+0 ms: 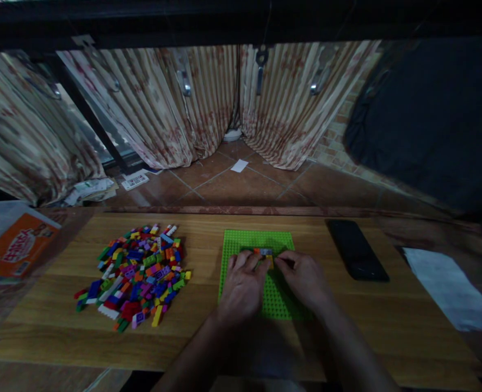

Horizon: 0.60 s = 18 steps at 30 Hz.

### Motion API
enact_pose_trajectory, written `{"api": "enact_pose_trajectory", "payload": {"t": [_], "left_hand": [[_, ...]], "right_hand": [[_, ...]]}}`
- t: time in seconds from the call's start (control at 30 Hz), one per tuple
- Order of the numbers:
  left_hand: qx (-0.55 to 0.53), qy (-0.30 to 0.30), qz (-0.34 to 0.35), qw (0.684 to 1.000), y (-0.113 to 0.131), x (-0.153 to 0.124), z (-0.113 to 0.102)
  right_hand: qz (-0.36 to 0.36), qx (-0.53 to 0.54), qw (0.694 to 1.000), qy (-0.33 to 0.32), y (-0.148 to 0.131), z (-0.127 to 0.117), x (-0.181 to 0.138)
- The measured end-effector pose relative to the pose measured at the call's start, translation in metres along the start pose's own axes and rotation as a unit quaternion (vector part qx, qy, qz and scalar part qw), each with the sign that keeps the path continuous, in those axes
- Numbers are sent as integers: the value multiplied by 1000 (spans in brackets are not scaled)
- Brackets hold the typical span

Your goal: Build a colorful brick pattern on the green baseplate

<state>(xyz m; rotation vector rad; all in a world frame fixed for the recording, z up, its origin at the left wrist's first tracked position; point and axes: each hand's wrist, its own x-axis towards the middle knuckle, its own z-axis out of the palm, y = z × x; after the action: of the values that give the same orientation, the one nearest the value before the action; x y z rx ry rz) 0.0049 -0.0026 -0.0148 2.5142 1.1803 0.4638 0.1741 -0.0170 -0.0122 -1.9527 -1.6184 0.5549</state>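
A green studded baseplate (279, 305) lies on the wooden table in front of me. On its middle stands a small group of building bricks (264, 251), with orange, grey and yellow showing. My left hand (243, 286) is over the plate's left half, fingers bent and closed against the bricks, hiding part of them. From the right, my right hand (304, 276) reaches in with thumb and forefinger pinched together beside the yellow brick. Whatever might be between those fingertips is too small to make out.
Many loose coloured bricks (137, 272) are heaped on the table's left side. A black phone (357, 250) lies at the right. Beyond the table's edges are an orange-and-clear plastic bag (18, 245) on the left and white paper (449, 286) on the right.
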Motion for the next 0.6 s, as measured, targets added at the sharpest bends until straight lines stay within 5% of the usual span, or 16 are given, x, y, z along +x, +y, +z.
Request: {"api": "enact_pose_trajectory", "payload": {"t": [0.6], "left_hand": [[58,-17,-8,998,7,0,4]], "right_hand": [[48,-6,998,-43,-4,0,5]]}}
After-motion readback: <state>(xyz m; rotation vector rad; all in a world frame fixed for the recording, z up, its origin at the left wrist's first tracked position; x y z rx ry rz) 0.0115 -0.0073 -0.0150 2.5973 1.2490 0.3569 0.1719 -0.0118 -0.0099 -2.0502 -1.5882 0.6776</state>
